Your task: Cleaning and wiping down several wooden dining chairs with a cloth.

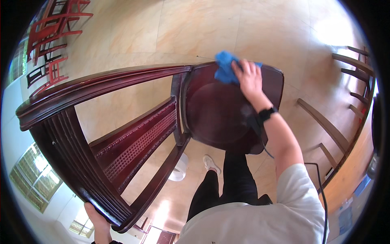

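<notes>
A dark reddish-brown wooden chair (221, 113) stands before me, its glossy seat to the right and its tall back reaching to the lower left. My right hand (251, 77) presses a crumpled blue cloth (226, 67) onto the seat near its far edge. The cloth hangs partly past that edge. At the lower left, my left hand (99, 218) grips the ribbed top rail (79, 161) of the chair back; some of its fingers are hidden behind the wood. A panel with a lattice pattern (141, 143) fills the middle of the back.
Several red and dark chairs (54, 33) stand at the upper left. A white bucket-like container (179, 169) sits on the tiled floor under the chair back. To the right are a wooden table (344, 183) and brown chair parts (324, 125). A black cable (320, 180) runs beside my right arm.
</notes>
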`<control>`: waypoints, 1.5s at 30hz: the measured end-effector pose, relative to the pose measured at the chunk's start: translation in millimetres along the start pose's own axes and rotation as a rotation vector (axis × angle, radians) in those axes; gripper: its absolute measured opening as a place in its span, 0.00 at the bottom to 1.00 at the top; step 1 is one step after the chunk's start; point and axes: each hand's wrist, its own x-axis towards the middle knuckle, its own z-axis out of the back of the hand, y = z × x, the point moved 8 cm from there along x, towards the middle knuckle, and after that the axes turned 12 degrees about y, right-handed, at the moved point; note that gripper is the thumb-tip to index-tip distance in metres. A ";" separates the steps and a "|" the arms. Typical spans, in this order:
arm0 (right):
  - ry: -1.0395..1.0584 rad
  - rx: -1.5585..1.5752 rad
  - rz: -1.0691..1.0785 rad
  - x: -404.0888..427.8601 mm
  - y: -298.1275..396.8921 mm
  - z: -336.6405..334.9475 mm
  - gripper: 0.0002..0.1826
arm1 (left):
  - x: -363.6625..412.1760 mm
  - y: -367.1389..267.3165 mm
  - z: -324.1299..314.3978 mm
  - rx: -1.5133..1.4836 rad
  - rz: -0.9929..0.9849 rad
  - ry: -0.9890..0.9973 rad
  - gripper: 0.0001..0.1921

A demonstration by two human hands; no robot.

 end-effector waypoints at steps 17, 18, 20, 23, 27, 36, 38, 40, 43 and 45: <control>0.347 0.207 0.241 -197.5 -5.3 -20.9 0.16 | 6.3 -8.9 -10.9 -0.029 0.007 -0.042 0.32; 0.225 0.132 0.132 -164.0 -31.6 -6.2 0.16 | 6.1 -12.3 -15.2 -0.027 0.004 -0.037 0.32; 0.114 0.078 -0.078 -101.4 -83.5 19.3 0.20 | 4.9 -15.2 -16.6 0.032 0.043 -0.140 0.32; 0.055 0.076 -0.117 -83.5 -104.4 23.6 0.24 | 6.1 -7.3 -1.6 0.000 0.015 -0.163 0.31; 0.308 0.114 -0.011 -167.3 -58.7 -10.2 0.27 | 7.3 -6.8 -0.2 0.038 0.017 -0.080 0.32; 0.716 0.271 0.501 -285.1 34.8 -26.9 0.23 | 5.6 -9.4 -2.6 0.079 0.002 -0.114 0.37; 0.653 0.248 0.482 -241.5 21.0 -27.4 0.23 | 6.4 -7.6 -8.2 0.002 0.002 -0.105 0.38; 0.373 0.228 0.254 -176.4 -9.4 -19.4 0.20 | 5.1 -5.8 -6.4 0.001 0.014 -0.108 0.39; -0.035 0.218 -0.323 -79.9 -69.0 3.9 0.22 | 4.5 -4.6 -2.6 0.008 -0.012 -0.067 0.36; -0.147 0.041 -0.574 -39.7 -83.4 -2.8 0.19 | 5.8 -3.8 -2.2 0.008 -0.043 -0.024 0.33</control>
